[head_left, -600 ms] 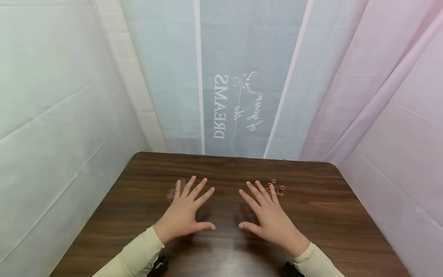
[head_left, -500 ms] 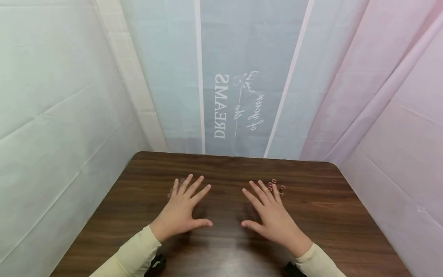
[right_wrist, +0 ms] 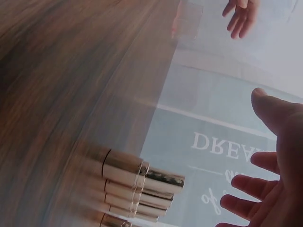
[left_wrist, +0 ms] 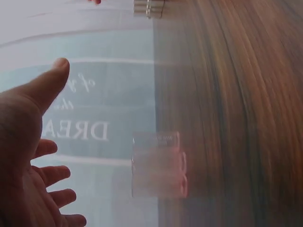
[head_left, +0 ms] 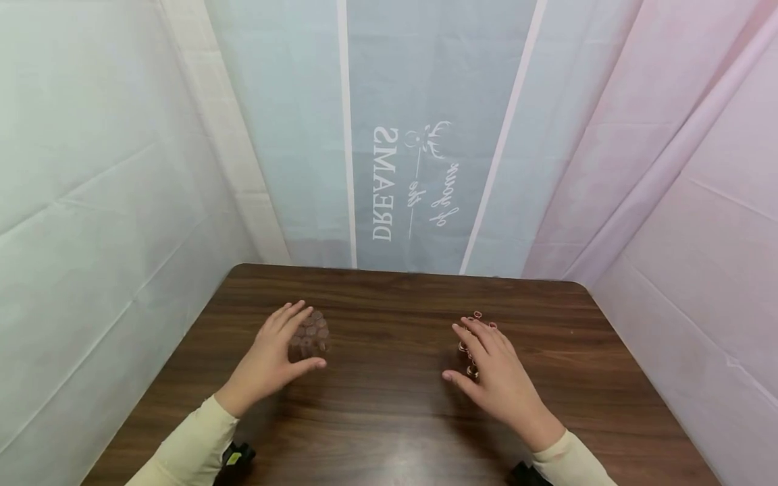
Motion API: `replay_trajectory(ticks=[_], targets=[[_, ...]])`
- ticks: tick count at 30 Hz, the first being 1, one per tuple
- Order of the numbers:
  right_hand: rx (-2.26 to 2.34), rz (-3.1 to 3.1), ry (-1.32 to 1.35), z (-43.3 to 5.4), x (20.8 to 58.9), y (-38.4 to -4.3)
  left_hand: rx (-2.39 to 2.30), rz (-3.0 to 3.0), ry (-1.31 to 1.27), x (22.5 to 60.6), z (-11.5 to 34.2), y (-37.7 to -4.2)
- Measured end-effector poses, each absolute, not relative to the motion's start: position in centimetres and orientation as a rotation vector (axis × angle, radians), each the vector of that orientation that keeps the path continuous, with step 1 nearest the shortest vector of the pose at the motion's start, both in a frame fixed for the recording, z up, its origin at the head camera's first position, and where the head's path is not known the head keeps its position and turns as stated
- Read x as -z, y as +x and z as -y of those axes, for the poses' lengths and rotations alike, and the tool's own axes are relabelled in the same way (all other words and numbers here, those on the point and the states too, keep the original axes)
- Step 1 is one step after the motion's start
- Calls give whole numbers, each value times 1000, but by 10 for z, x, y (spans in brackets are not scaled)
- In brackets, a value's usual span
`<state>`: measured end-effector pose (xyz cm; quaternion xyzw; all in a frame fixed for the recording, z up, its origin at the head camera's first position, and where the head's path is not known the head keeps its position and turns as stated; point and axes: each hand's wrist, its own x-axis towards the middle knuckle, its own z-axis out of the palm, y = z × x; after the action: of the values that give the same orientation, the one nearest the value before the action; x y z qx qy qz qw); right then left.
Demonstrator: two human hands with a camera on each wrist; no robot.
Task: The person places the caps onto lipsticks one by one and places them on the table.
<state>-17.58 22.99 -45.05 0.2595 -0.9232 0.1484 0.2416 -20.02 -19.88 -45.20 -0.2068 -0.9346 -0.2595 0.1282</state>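
A clear, pinkish holder with several rounded compartments stands on the left part of the table. My left hand hovers at its left side, thumb apart and fingers relaxed, holding nothing. In the left wrist view the holder is upright and separate from the fingers. Several gold tubes that look like uncapped lipsticks stand at the right, some hidden under my right hand. That hand is held over and beside them with loosely bent fingers. The right wrist view shows the gold tubes upright, apart from the hand.
The dark wood-grain table has rounded far corners. Behind it hangs a blue-grey curtain with mirrored white lettering. White cloth walls close in both sides. A dark wrist mount sits under the left sleeve.
My hands have moved apart. The left went leftward, uncovering the holder; the right shifted slightly to the right. The widely spread fingers of both hands have drawn closer together.
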Motion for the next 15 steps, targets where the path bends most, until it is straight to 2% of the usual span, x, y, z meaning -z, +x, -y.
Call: replay_trajectory(ticks=[15], targets=[[-515, 2542, 519, -252, 452, -177, 868, 2800, -283, 473, 228, -212]])
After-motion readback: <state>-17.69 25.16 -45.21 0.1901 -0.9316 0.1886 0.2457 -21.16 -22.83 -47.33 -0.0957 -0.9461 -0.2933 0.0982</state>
